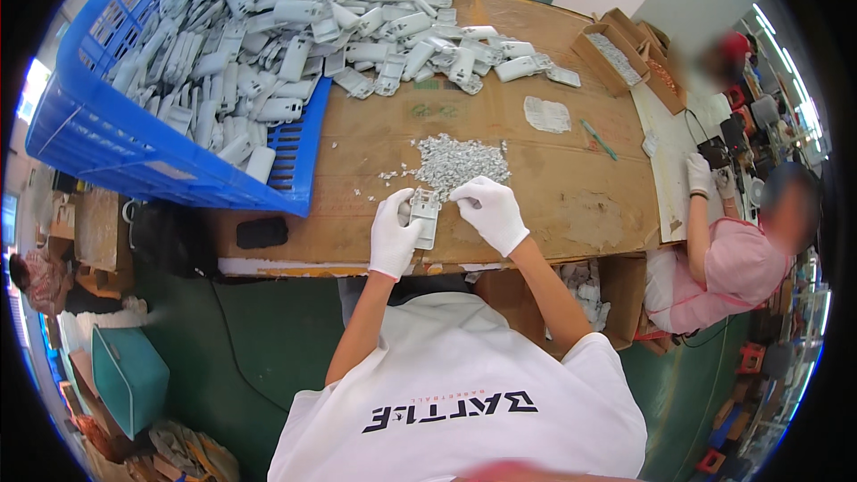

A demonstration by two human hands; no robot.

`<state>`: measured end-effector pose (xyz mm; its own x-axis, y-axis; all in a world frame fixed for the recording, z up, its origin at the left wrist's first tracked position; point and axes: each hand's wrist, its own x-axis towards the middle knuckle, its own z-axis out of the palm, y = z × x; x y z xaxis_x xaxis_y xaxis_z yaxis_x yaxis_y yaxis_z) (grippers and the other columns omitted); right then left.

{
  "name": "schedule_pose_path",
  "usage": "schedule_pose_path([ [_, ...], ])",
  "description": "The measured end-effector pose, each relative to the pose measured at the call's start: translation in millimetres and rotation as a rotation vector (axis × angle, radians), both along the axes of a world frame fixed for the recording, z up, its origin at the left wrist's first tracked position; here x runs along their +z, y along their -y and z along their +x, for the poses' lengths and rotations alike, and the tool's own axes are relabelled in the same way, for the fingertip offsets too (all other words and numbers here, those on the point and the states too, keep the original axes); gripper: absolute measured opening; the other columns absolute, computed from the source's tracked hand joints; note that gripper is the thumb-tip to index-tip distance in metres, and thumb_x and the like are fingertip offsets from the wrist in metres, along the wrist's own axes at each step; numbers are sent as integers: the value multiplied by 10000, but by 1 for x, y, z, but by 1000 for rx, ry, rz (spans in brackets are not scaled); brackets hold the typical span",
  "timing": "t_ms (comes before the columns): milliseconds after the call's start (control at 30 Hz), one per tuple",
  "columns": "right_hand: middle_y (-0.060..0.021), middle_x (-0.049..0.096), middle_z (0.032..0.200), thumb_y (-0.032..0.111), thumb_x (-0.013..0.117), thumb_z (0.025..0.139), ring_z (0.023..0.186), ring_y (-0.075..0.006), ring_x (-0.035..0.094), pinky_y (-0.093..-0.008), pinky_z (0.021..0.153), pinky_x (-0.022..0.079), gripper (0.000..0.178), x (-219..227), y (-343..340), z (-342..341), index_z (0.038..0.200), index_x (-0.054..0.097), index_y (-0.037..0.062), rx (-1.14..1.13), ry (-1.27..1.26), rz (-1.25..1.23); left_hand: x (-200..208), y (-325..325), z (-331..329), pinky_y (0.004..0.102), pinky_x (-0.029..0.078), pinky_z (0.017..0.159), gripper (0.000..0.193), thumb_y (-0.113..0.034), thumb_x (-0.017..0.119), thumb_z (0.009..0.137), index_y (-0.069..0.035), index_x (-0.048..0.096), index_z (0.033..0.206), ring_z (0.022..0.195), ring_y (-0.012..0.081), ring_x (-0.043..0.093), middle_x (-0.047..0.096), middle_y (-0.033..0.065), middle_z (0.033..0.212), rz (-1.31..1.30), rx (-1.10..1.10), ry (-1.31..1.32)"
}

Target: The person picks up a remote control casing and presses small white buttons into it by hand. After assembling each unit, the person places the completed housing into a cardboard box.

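My left hand [395, 234], in a white glove, is closed around the left edge of a pale plastic housing [426, 221]. The housing lies near the table's front edge with its hollow inner side facing up. My right hand [489, 212], gloved too, is bent with thumb and fingertips pinched together at the housing's upper right; whatever sits between those fingertips is too small to make out. Just beyond both hands spreads a pile of small silvery pieces [464, 162]. Farther off, many similar pale housings [357, 45] lie heaped.
A tipped blue crate [170, 174] spills housings on the left. A black object [262, 232] rests at the front left. A green pen [599, 140] and a paper scrap [546, 114] lie at right, below open cardboard boxes [611, 58]. A co-worker in pink [745, 268] sits at far right.
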<state>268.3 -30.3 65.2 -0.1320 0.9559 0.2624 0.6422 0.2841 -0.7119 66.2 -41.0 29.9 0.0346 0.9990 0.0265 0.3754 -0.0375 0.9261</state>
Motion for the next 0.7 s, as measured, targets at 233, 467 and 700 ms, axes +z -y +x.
schedule_pose_path([
  [233, -72, 637, 804, -26, 653, 768, 641, -170, 613, -284, 616, 510, 158, 7, -1, -49, 880, 707, 71, 28, -128, 107, 33, 12, 8, 344, 511, 949, 455, 23, 584, 842, 6, 571, 1296, 1112, 244, 668, 672, 177, 1205, -113, 67, 217],
  [467, -107, 638, 844, -22, 659, 792, 722, -273, 642, -357, 657, 519, 186, 1, 2, -67, 959, 654, 59, -10, -24, 227, 34, 14, 11, 333, 524, 928, 401, 12, 594, 856, 5, 608, 1257, 1084, 250, 681, 679, 165, 1195, 12, 209, 90],
  [700, -119, 584, 900, 17, 686, 797, 848, -308, 610, -389, 718, 500, 102, 8, 6, -76, 891, 659, 48, -102, 69, 199, 33, 18, 16, 363, 512, 901, 392, 4, 581, 848, -20, 621, 1238, 1035, 300, 657, 646, 165, 1136, 95, 278, 22],
])
